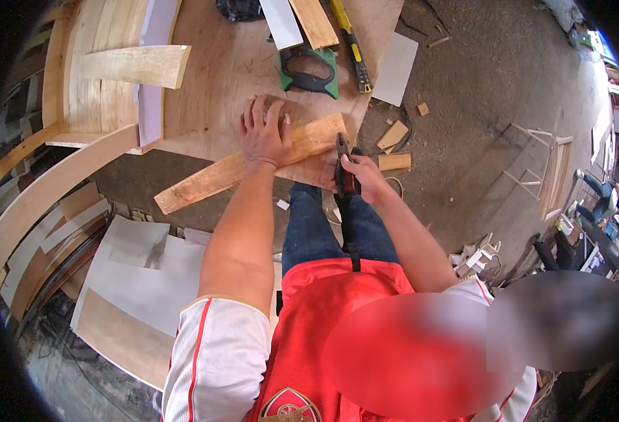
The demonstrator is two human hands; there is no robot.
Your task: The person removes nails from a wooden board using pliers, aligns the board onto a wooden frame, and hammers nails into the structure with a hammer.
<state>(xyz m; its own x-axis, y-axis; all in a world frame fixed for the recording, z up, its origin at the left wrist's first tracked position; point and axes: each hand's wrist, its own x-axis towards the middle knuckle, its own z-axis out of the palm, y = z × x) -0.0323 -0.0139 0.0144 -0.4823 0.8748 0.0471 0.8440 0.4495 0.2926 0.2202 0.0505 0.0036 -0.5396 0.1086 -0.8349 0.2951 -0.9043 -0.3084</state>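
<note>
A long wooden board (211, 176) lies slantwise over the near edge of the plywood tabletop (211, 91), its left end jutting past the edge. My left hand (264, 133) rests on the board and the tabletop with its fingers spread. At the board's right end, my right hand (361, 179) is wrapped round a dark pliers-like tool (342, 162), whose tip points up beside the board. Beyond the board lies a green-handled saw (308, 72), and to its right a yellow and black tool (352, 49).
Two wood strips (314, 22) lie by the saw. A wooden frame (105, 70) stands at the left. Wood offcuts (394, 162) and a white sheet (395, 69) are at the right. White panels (141, 274) lie below left. Another person (600, 200) is far right.
</note>
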